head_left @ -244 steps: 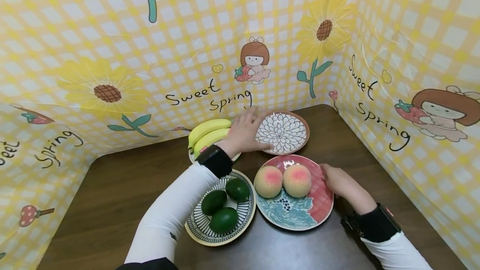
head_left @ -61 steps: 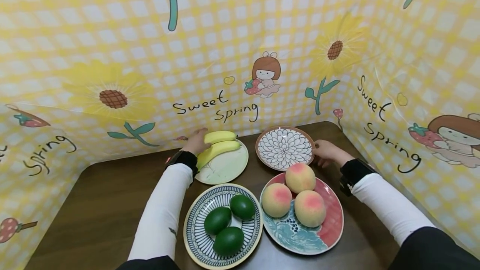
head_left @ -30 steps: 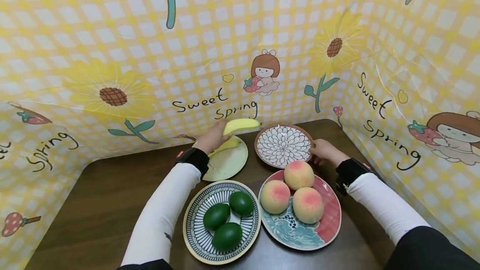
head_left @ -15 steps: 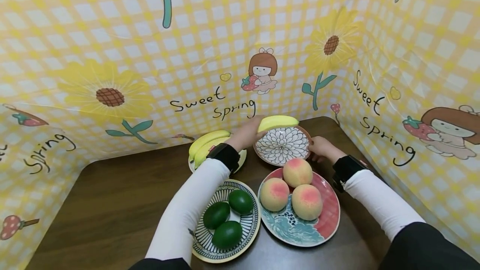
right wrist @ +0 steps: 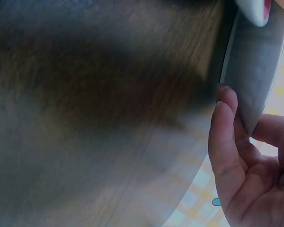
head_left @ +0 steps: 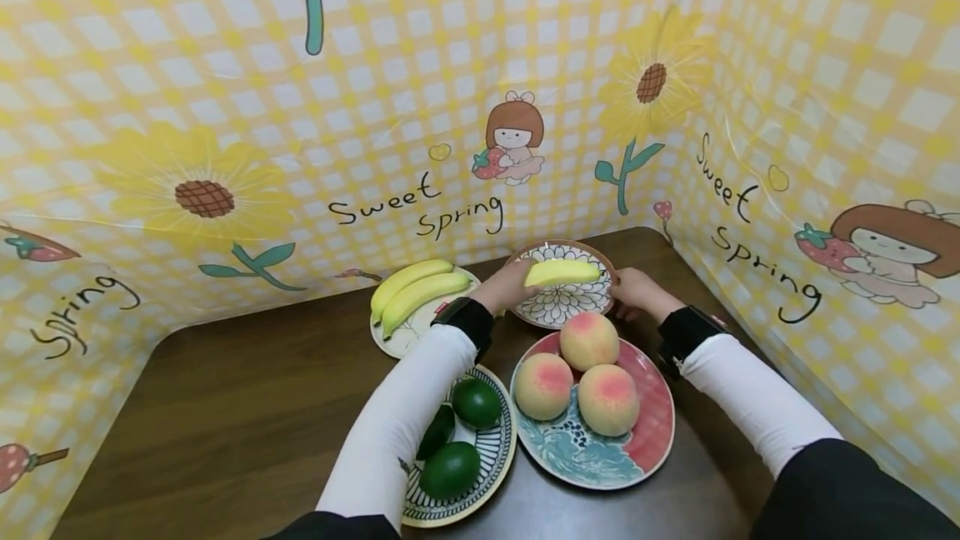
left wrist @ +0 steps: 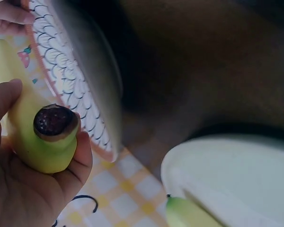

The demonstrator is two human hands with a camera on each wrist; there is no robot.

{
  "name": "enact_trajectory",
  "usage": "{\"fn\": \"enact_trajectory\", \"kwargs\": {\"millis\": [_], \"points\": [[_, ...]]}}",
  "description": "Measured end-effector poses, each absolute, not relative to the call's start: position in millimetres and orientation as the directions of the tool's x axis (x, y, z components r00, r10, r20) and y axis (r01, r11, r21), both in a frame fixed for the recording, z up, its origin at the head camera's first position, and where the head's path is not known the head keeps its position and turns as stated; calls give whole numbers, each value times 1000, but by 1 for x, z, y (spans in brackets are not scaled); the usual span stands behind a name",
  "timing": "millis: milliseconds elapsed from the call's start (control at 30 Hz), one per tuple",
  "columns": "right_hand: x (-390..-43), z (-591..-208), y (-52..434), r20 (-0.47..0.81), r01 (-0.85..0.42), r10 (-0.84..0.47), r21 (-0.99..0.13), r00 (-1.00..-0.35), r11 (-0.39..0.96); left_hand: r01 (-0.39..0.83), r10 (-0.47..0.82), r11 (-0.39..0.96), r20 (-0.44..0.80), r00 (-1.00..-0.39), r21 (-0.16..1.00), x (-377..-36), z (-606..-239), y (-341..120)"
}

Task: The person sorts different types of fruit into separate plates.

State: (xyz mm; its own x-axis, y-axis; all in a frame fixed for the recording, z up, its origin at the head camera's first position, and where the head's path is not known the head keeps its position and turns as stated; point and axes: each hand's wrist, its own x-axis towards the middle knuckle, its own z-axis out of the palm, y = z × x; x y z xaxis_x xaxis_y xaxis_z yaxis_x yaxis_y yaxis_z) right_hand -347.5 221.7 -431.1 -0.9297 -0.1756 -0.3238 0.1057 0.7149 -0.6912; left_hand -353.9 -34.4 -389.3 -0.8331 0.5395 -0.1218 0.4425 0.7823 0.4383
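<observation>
My left hand (head_left: 516,284) grips a yellow banana (head_left: 562,272) and holds it just over the brown-rimmed flower-pattern plate (head_left: 583,307); I cannot tell whether the banana touches the plate. In the left wrist view the fingers wrap the banana (left wrist: 42,142) next to the plate's patterned rim (left wrist: 66,80). My right hand (head_left: 627,289) holds this plate's right edge, and its fingers (right wrist: 226,137) curl against the plate rim (right wrist: 255,71). Two more bananas (head_left: 412,292) lie on a pale green plate (head_left: 401,340) to the left.
Three peaches (head_left: 577,373) sit on a pink and blue plate (head_left: 645,448) in front. Green avocados (head_left: 465,432) fill a striped plate (head_left: 491,482) near my left sleeve. Yellow checked walls (head_left: 450,107) close the brown table (head_left: 225,407) at the back and both sides.
My left hand lifted one banana off the pale green plate, carried it right and lowered it over the flower plate. My right hand stayed on that plate's edge.
</observation>
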Motion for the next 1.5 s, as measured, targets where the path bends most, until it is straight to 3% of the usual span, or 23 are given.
{"fn": "enact_trajectory", "kwargs": {"millis": [500,800,1300,1500], "points": [[-345,-429,220,-326,118,-162,-691,-931,713,431,534,815,-214,-818,387,-360,-412,-25],[-351,-433,221,-327,131,-152,-701,-933,701,459,522,835,-174,-835,304,-364,-417,-22],[-347,-431,216,-337,140,-149,-698,-930,703,419,527,821,-229,-819,388,-361,-412,-26],[-346,-432,216,-329,127,-148,-683,-933,720,441,538,820,-229,-811,365,-358,-404,-31]]}}
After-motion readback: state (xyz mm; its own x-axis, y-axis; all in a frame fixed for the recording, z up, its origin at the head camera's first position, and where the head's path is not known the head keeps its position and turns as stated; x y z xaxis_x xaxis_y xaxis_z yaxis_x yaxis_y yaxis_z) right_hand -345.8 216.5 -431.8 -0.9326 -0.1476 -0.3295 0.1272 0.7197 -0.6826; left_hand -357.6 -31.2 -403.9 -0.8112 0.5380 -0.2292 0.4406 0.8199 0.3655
